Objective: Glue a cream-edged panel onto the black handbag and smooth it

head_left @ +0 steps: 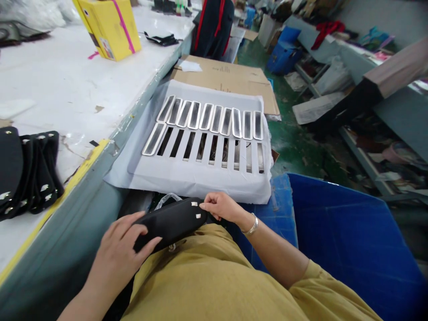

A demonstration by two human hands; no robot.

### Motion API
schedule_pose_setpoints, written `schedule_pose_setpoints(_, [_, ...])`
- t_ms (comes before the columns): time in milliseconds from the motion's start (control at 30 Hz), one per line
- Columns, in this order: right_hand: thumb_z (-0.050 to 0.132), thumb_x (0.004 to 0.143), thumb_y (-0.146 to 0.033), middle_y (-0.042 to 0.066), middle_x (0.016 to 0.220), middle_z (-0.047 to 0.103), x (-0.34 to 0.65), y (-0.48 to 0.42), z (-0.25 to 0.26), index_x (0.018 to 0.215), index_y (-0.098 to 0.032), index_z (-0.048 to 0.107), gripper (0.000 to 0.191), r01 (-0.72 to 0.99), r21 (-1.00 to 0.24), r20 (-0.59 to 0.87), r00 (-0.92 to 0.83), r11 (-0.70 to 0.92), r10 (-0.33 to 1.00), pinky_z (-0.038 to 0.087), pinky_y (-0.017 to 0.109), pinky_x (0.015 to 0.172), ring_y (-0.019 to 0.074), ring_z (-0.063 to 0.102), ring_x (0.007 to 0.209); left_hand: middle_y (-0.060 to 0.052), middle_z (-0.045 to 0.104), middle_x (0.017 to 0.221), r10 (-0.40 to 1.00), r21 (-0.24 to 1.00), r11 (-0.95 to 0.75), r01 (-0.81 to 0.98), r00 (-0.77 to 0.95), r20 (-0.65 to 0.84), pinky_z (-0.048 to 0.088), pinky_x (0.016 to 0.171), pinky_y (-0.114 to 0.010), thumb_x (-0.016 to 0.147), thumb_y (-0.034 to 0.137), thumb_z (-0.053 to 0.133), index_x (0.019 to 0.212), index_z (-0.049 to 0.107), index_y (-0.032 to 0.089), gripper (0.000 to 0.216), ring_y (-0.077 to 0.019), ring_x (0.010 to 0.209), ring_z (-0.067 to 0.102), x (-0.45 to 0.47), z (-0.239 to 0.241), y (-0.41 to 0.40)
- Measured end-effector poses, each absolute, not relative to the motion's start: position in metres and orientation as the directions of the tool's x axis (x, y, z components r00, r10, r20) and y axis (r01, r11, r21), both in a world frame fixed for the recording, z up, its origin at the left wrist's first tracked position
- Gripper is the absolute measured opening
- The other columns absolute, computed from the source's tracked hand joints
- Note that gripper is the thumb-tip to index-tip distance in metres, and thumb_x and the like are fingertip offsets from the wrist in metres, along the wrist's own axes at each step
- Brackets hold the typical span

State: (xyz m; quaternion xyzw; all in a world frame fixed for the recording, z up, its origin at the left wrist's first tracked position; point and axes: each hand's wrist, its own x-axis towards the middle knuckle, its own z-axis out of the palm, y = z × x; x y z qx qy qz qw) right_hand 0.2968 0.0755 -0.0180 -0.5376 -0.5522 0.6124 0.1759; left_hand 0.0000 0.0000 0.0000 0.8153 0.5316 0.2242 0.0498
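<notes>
A long black leather-like piece (174, 223) with rounded ends lies across my lap, two small whitish tabs near its right end. My left hand (123, 243) grips its left end, thumb on the near edge and fingers over the far edge. At the other end, my right hand (220, 206) has its fingers pinched together against the edge, beside the tabs. Just beyond sits a white slotted sheet (197, 176), with a row of silvery strips with white borders (206, 117) at its far side and one more strip (154, 139) at the left.
On the white worktable (67, 84) at left are a stack of black pieces with metal studs (40, 174) and a yellow box (112, 29). Cardboard (230, 78) lies behind the sheet. A blue bin (347, 240) stands at right. Another person's leg (351, 104) shows farther right.
</notes>
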Motion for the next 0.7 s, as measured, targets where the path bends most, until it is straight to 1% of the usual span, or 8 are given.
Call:
schedule_pose_setpoints(67, [0.059,0.079,-0.037,-0.008,0.044,0.047,0.300,0.073,-0.020,0.070,-0.018,0.050,0.023,0.312,-0.873,-0.475,-0.369,-0.376,0.799,0.029,0.015,0.034,0.0054,0.041,0.034,-0.018,0.053,0.126,0.865,0.269,-0.492,0.828,0.430,0.259,0.040,0.099,-0.048,0.077,0.042,0.065,0.080,0.055,0.018,0.026,-0.0317,0.119,0.047,0.029,0.001,0.013])
schedule_pose_setpoints(100, [0.059,0.079,-0.037,-0.008,0.045,0.047,0.302,0.070,-0.020,0.070,-0.018,0.050,0.023,0.286,-0.873,-0.481,-0.366,-0.396,0.797,0.030,0.015,0.034,0.0051,0.041,0.035,-0.018,0.052,0.129,0.854,0.258,-0.517,0.816,0.470,0.224,0.039,0.099,-0.048,0.075,0.042,0.066,0.081,0.055,0.018,0.028,-0.0323,0.121,0.045,0.039,0.000,0.018])
schedule_pose_setpoints(167, [0.059,0.078,-0.037,-0.008,0.046,0.048,0.306,0.065,-0.020,0.069,-0.018,0.050,0.024,0.255,-0.867,-0.495,-0.345,-0.428,0.797,0.031,0.015,0.034,0.0047,0.041,0.035,-0.018,0.053,0.128,0.839,0.264,-0.543,0.797,0.521,0.154,0.040,0.099,-0.049,0.073,0.042,0.069,0.083,0.055,0.018,0.029,-0.0325,0.122,0.045,0.052,-0.004,0.026])
schedule_pose_setpoints(267, [0.060,0.077,-0.039,-0.008,0.047,0.048,0.311,0.056,-0.022,0.069,-0.017,0.051,0.025,0.228,-0.856,-0.515,-0.308,-0.463,0.800,0.031,0.015,0.034,0.0045,0.041,0.035,-0.017,0.058,0.123,0.837,0.289,-0.541,0.790,0.539,0.094,0.040,0.099,-0.049,0.070,0.038,0.072,0.080,0.054,0.018,0.028,-0.0317,0.117,0.051,0.059,-0.006,0.031])
schedule_pose_setpoints(333, [0.060,0.076,-0.040,-0.007,0.048,0.048,0.313,0.051,-0.024,0.069,-0.017,0.051,0.026,0.201,-0.862,-0.506,-0.297,-0.465,0.809,0.030,0.015,0.034,0.0044,0.040,0.036,-0.017,0.060,0.121,0.841,0.301,-0.533,0.791,0.533,0.091,0.040,0.098,-0.049,0.070,0.035,0.072,0.079,0.054,0.018,0.026,-0.0311,0.115,0.052,0.062,-0.005,0.031])
schedule_pose_setpoints(467, [0.059,0.077,-0.041,-0.007,0.048,0.048,0.310,0.043,-0.027,0.070,-0.016,0.053,0.026,0.165,-0.884,-0.467,-0.294,-0.437,0.834,0.030,0.016,0.035,0.0045,0.040,0.036,-0.016,0.060,0.122,0.834,0.299,-0.549,0.781,0.535,0.133,0.040,0.098,-0.049,0.071,0.029,0.070,0.080,0.055,0.018,0.020,-0.0302,0.114,0.053,0.069,-0.002,0.031])
schedule_pose_setpoints(567, [0.059,0.077,-0.039,-0.007,0.046,0.047,0.304,0.040,-0.024,0.070,-0.017,0.053,0.024,0.195,-0.879,-0.475,-0.257,-0.436,0.842,0.029,0.016,0.034,0.0048,0.039,0.035,-0.015,0.060,0.122,0.830,0.282,-0.557,0.781,0.537,0.152,0.039,0.098,-0.050,0.070,0.027,0.071,0.081,0.056,0.018,0.021,-0.0304,0.115,0.053,0.076,-0.002,0.031])
schedule_pose_setpoints(700, [0.058,0.079,-0.036,-0.008,0.043,0.045,0.296,0.037,-0.019,0.068,-0.017,0.051,0.022,0.233,-0.862,-0.495,-0.194,-0.450,0.847,0.029,0.016,0.033,0.0052,0.038,0.034,-0.015,0.059,0.123,0.838,0.307,-0.542,0.783,0.531,0.126,0.039,0.099,-0.051,0.070,0.024,0.070,0.080,0.055,0.018,0.019,-0.0295,0.115,0.053,0.084,-0.002,0.034])
